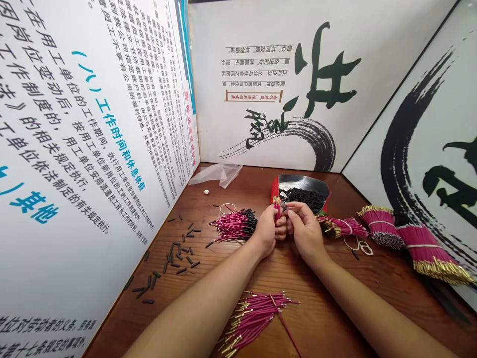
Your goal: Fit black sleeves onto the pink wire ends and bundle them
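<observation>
In the middle of the table, my left hand point(267, 229) is closed around a small bunch of magenta wires point(276, 205), their gold terminal ends pointing up. My right hand point(306, 229) meets it there, thumb and fingertips pinched at the wire ends. A small dark piece shows between those fingertips, too small to name surely. Just behind both hands is a red and black tray point(276, 188) holding many short black sleeves point(306, 199). Left of my left hand lies a pile of magenta wires with black sleeves point(234, 224). Loose magenta wires with gold ends point(250, 318) lie between my forearms.
Short black sleeves point(175, 253) are scattered at the left. To the right lie banded wire bundles point(380, 226), a larger bundle point(428, 248) and white rubber bands point(363, 247). A clear plastic bag point(219, 174) rests at the back. Printed panels point(261, 30) wall in the table.
</observation>
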Available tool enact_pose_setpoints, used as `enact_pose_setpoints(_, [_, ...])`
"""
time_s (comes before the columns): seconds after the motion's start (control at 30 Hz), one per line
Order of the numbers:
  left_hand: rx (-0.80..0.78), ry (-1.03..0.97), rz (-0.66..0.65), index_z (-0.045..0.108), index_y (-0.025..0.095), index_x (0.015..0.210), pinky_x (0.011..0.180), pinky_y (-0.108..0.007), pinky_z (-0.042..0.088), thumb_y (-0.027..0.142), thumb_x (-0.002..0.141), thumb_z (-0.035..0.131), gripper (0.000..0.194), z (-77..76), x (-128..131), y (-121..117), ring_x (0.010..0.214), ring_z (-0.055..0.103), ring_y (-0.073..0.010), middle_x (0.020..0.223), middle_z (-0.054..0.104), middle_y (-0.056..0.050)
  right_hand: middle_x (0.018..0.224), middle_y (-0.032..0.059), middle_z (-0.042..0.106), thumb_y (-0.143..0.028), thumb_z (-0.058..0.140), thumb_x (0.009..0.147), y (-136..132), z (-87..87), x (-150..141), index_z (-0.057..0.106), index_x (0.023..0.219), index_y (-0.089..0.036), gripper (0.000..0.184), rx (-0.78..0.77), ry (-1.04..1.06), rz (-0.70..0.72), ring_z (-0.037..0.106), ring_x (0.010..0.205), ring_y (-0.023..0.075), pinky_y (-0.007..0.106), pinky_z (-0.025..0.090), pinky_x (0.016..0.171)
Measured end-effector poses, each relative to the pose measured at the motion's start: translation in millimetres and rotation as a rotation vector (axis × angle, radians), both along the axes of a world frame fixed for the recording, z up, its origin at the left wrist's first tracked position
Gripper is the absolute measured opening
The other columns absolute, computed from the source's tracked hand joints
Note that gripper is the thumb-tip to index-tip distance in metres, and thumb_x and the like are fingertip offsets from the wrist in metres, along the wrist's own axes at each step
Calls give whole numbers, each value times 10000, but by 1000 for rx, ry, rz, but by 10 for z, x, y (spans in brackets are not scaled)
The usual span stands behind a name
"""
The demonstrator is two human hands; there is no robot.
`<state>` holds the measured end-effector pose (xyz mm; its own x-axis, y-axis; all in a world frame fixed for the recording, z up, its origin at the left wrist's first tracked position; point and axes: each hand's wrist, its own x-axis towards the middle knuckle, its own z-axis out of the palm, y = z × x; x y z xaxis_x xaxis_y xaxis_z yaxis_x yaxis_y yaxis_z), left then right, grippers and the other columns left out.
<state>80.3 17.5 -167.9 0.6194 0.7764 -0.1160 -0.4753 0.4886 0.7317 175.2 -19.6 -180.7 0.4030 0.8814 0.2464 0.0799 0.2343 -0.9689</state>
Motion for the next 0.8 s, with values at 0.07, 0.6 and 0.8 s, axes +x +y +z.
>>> enact_pose_setpoints(0.07, [-6,-1,-3,388,205,720,364,-160,104,311,783,409,125,-2,4,6,353,143,-41,497,272,89,808,-3,602,-415,614,818,-3,8,-7,620,1033,-225,287,-3,1,10,480,545,113,250,403,488])
enact_pose_setpoints(0.6, [109,95,63,409,213,807,403,-173,111,280,727,551,176,0,29,-71,380,203,-33,534,312,98,924,42,592,-410,628,839,-11,-37,44,678,1036,-229,272,88,-199,-99,574,815,201,368,487,774])
enact_pose_setpoints(0.8, [109,104,69,420,208,820,420,-174,114,300,716,586,217,-17,27,-77,401,219,-31,559,345,91,938,46,617,-449,671,837,-9,-42,43,670,977,-223,266,108,-163,-119,594,815,193,354,497,771])
